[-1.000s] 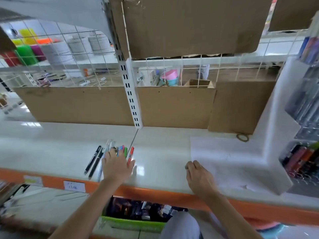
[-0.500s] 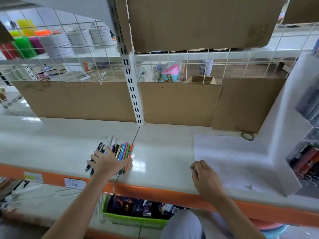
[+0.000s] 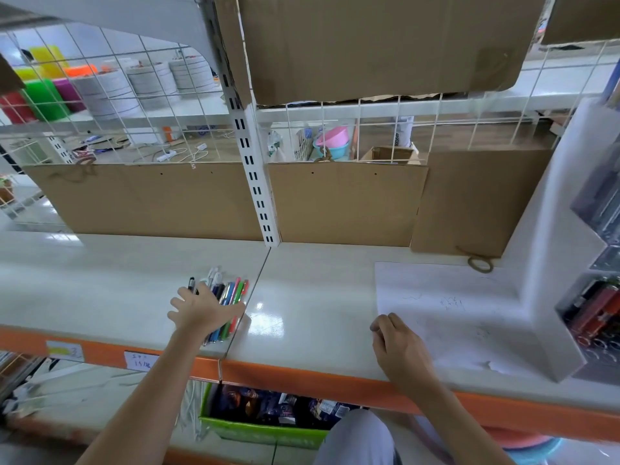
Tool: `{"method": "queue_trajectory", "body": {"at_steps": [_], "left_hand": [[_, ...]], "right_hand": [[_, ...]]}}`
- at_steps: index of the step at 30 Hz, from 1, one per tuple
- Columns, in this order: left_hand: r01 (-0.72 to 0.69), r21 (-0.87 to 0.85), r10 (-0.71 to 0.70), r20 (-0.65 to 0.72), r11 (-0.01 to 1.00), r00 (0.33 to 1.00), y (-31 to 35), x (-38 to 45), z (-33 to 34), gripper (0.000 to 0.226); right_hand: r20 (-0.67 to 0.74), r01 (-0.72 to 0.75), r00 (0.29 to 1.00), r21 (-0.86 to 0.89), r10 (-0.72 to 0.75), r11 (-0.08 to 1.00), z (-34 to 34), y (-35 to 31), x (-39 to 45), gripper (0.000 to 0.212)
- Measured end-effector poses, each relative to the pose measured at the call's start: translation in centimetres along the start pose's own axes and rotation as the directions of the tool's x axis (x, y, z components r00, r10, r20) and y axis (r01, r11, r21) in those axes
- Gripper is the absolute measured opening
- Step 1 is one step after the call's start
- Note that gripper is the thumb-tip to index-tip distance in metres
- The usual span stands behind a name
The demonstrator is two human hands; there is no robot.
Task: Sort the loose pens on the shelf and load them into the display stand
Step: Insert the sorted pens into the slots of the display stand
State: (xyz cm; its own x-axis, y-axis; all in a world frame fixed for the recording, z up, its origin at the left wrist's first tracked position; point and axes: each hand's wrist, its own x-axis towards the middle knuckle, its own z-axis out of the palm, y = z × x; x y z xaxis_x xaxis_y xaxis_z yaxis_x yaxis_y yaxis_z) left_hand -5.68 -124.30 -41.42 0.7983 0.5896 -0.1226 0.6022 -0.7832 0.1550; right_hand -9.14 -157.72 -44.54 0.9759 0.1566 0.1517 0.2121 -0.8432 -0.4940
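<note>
Left hand [image 3: 204, 312] cups loose bundle of pens [image 3: 235, 293], thumb and curled fingers bracketing it, on shelf [image 3: 100, 290] just front-left of slotted upright [image 3: 256, 182]. Right hand [image 3: 399, 347] rests right of upright, loosely curled, empty. Pens likely light, stiff, slippery; squeeze mid-barrel.

Glossy white shelf [image 3: 318, 297] with orange front edge, brown cardboard panels [image 3: 151, 199] against white wire grid [image 3: 100, 78]
</note>
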Motion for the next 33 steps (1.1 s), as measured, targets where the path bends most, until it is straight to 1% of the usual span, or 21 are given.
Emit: {"method": "queue_trajectory", "body": {"at_steps": [2,3,6,9,11,13,16,18,20,22,23,25,26,27,28,29,30,33], "left_hand": [[-0.002,-0.076,-0.003,-0.07,0.997,0.998,-0.2,-0.1,0.3,0.079],[-0.012,-0.11,0.003,-0.077,0.994,0.997,-0.2,-0.1,0.3,0.073],[-0.051,-0.155,0.047,-0.028,0.987,0.998,0.1,-0.2,0.0,0.057],[-0.101,-0.076,0.102,0.011,0.992,0.995,0.5,-0.5,-0.3,0.032],[-0.153,-0.023,0.153,-0.008,0.988,0.988,0.7,-0.9,-0.5,0.022],[-0.2,0.009,0.2,-0.038,0.98,0.979,0.8,-1.4,-0.5,0.019],[-0.27,0.045,0.273,-0.08,0.962,0.959,1.0,-2.8,-0.3,0.021],[-0.313,-0.007,0.309,-0.125,0.95,0.943,2.0,-4.0,-0.3,0.022],[-0.378,-0.082,0.365,-0.139,0.922,0.921,3.6,-5.4,-0.6,0.022],[-0.482,-0.185,0.468,-0.114,0.856,0.876,5.6,-7.0,-1.2,0.021],[-0.542,-0.249,0.537,-0.092,0.803,0.838,6.6,-7.9,-1.5,0.021],[-0.637,-0.392,0.68,-0.037,0.664,0.732,8.8,-9.9,-2.3,0.025],[-0.662,-0.464,0.743,-0.012,0.589,0.669,9.9,-11.1,-2.5,0.024],[-0.68,-0.521,0.796,-0.001,0.516,0.605,11.0,-12.1,-2.5,0.022],[-0.69,-0.563,0.836,0.002,0.455,0.549,12.1,-13.1,-2.5,0.019],[-0.681,-0.608,0.86,0.005,0.407,0.51,13.1,-14.1,-2.3,0.016],[-0.649,-0.663,0.872,0.011,0.373,0.49,14.1,-15.0,-2.1,0.014],[-0.512,-0.804,0.893,0.05,0.301,0.447,16.3,-17.1,-1.5,0.011]], "right_hand": [[-0.017,0.003,1.0,0.027,-0.003,1.0,0.2,0.0,0.0,0.016],[-0.022,0.01,1.0,0.032,-0.009,0.999,0.3,0.0,0.0,0.015],[-0.036,0.019,0.999,0.036,-0.018,0.999,0.3,0.2,0.0,0.014],[-0.013,0.015,1.0,0.017,-0.015,1.0,0.2,0.1,0.0,0.018],[-0.001,0.01,1.0,0.013,-0.01,1.0,0.2,0.1,0.0,0.02],[0.014,0.006,1.0,-0.002,-0.006,1.0,0.1,0.0,0.1,0.021],[0.053,0.008,0.999,-0.007,-0.008,1.0,-0.2,-0.1,0.0,0.021],[0.079,-0.012,0.997,0.046,0.009,0.999,-0.6,-0.2,0.1,0.021],[0.139,-0.094,0.988,0.174,0.071,0.98,-1.7,-0.3,0.4,0.02],[0.242,-0.204,0.963,0.366,0.118,0.908,-3.5,-0.8,0.6,0.018],[0.277,-0.25,0.953,0.483,0.125,0.839,-4.5,-1.1,0.5,0.016],[0.288,-0.307,0.948,0.705,0.137,0.639,-6.5,-2.0,0.2,0.014],[0.285,-0.317,0.948,0.786,0.145,0.53,-7.5,-2.3,-0.1,0.013],[0.278,-0.313,0.95,0.839,0.144,0.445,-8.4,-2.5,-0.3,0.012],[0.267,-0.299,0.954,0.871,0.135,0.39,-9.3,-2.5,-0.6,0.011],[0.25,-0.281,0.959,0.892,0.131,0.354,-10.1,-2.4,-1.0,0.012],[0.229,-0.263,0.964,0.906,0.139,0.332,-10.9,-2.1,-1.3,0.013],[0.18,-0.241,0.963,0.91,0.202,0.337,-12.8,-0.7,-2.4,0.012]]}}
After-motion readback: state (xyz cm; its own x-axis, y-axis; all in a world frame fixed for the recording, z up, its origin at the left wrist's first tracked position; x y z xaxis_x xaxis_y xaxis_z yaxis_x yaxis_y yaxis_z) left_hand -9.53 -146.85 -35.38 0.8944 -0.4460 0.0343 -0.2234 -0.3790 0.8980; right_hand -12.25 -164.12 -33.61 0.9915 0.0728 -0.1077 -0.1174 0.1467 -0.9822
